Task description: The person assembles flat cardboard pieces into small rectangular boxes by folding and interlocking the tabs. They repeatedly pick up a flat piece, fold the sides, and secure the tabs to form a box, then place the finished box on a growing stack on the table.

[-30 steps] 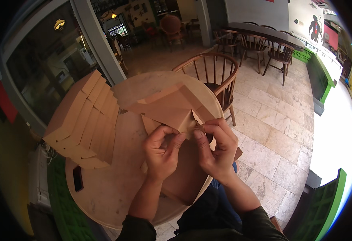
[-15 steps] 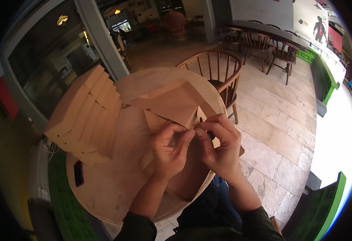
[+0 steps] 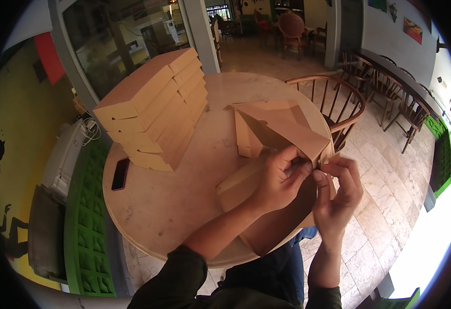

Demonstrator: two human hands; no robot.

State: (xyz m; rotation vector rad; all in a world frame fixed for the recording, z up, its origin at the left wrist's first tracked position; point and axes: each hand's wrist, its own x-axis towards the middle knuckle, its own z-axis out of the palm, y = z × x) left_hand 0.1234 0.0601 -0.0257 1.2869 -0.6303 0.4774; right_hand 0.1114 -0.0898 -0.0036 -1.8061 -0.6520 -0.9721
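Note:
A partly folded brown cardboard box point(image 3: 287, 123) lies at the right of the round table point(image 3: 156, 213), its lid part raised and tilted. My left hand point(image 3: 282, 180) pinches the box's near right corner between thumb and fingers. Close beside it, my right hand point(image 3: 339, 195) grips the same corner from the right, thumb and fingertips pressed together on the cardboard. The fingertips hide the exact fold they hold. Below my hands, another part of the box spreads to the table's near edge, its inner face dark in shadow.
A tall stack of closed cardboard boxes point(image 3: 158, 98) stands at the table's left. Near it lies a dark phone point(image 3: 120, 174). A wooden armchair point(image 3: 338, 103) is close behind the table's right side. Green crates point(image 3: 89, 221) line the left.
The whole view has turned leftward, so table, stack and hands appear farther right. Both hands stay on the box corner, and the raised cardboard is tilted differently.

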